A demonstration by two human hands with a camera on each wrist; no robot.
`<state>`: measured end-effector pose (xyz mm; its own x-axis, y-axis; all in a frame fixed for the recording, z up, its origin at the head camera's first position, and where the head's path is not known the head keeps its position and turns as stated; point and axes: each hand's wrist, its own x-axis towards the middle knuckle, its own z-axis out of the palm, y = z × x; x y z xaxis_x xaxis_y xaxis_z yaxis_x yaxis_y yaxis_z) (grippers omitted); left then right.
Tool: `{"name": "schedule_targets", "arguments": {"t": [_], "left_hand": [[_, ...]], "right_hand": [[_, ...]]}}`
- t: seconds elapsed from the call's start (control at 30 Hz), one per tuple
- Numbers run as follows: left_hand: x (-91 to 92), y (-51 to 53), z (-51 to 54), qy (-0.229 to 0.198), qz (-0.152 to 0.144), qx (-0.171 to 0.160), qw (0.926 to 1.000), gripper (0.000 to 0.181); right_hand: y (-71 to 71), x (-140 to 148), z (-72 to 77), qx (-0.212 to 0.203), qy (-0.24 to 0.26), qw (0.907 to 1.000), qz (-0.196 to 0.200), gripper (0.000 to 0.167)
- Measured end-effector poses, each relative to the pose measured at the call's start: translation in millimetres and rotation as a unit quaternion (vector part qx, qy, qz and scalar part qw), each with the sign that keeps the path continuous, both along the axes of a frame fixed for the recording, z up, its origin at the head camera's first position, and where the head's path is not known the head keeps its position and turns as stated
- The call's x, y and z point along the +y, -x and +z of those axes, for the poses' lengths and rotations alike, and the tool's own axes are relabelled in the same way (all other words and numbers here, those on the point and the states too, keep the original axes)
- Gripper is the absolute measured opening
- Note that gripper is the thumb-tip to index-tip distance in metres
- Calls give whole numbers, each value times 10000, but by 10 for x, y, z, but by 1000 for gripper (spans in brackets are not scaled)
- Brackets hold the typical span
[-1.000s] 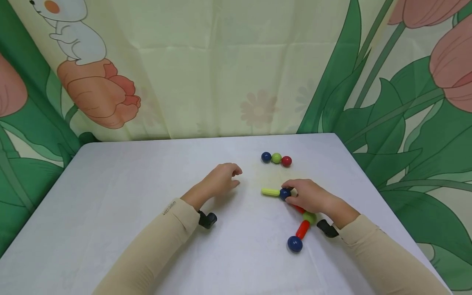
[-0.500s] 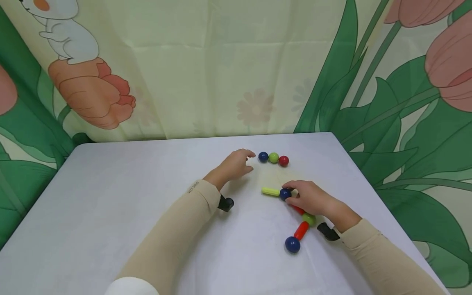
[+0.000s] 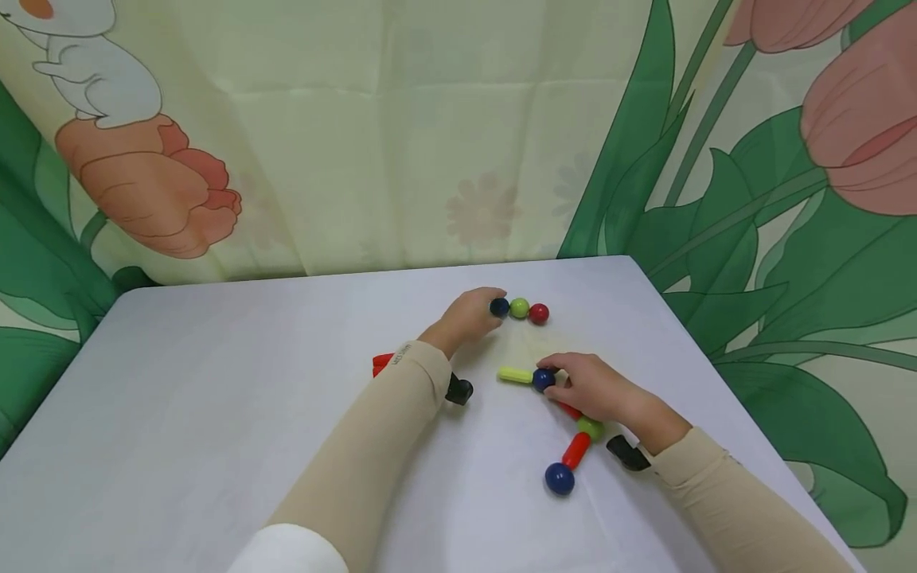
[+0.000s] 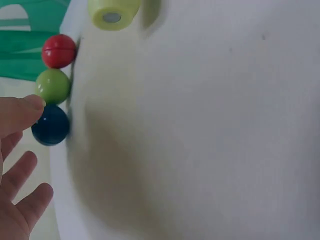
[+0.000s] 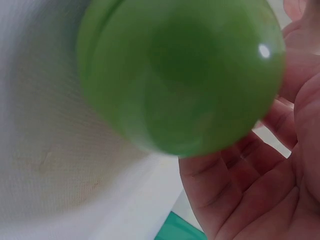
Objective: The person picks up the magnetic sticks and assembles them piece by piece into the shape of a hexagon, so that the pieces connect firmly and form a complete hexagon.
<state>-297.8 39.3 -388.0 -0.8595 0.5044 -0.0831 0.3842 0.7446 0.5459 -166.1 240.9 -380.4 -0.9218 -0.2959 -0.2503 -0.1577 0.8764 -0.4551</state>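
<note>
My left hand has thumb and finger around the far blue ball, beside a lime ball and a red ball in a touching row. In the left wrist view the thumb of that hand overlaps the edge of the blue ball; other fingers are spread. My right hand pinches a second blue ball, joined to a yellow-green stick and a bent chain of red sticks, a green ball and an end blue ball.
Red pieces lie beside the left sleeve, partly hidden by it. The white-covered table ends at a patterned curtain along the back. A black camera sits at each wrist.
My left hand has moved right and away from me, from bare table to the far blue ball. Red pieces beside the left sleeve have come into view. My right hand keeps its hold.
</note>
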Motion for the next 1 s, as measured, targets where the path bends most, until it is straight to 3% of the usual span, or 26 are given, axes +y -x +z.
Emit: {"name": "schedule_targets", "arguments": {"t": [0.2,0.6,0.8,0.9,1.0], "left_hand": [[22,23,-83,172,40,-1,9998,55],[6,-34,-101,45,-23,106,9999,39],[-78,-99,-86,56,92,-126,9999,37],[-130,-149,-74,131,-6,-220,9997,36],[-178,-223,-46,285,-282,-250,9989,33]], "right_hand": [[-3,-33,-12,45,-19,10000,12,47],[-22,-28,20,6,-24,10000,-89,48],[-14,-22,18,11,-27,10000,-68,48],[-13,-17,15,-8,-12,10000,-55,48],[-14,-13,10,-20,-3,10000,-66,48]]}}
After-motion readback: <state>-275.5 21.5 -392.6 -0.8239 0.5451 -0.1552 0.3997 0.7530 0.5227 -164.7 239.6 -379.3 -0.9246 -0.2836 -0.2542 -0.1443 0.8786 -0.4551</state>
